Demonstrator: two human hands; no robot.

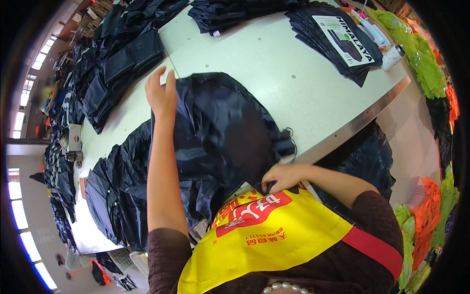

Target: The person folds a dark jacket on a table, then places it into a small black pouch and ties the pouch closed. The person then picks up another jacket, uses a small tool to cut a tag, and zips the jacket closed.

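Observation:
A piece of thin, shiny black fabric (220, 117) is spread on the white table in front of me, its rounded end pointing away. A thin black cord loop (291, 137) sticks out at its right side. My left hand (162, 95) is at the fabric's upper left edge, fingers apart and nothing gripped. Near the table's front edge, my right hand (280, 177) is closed on the fabric's near right part, pinching a fold. More crumpled black fabric (127, 191) lies to the left, partly behind my left forearm.
Folded black fabric stacks (132, 56) line the table's (235, 49) far left. A fanned pile of black packages with a white printed card (342, 41) lies far right, beside a white bottle (392, 58). Lime-green fabric (416, 54) and orange fabric (426, 206) are heaped at right.

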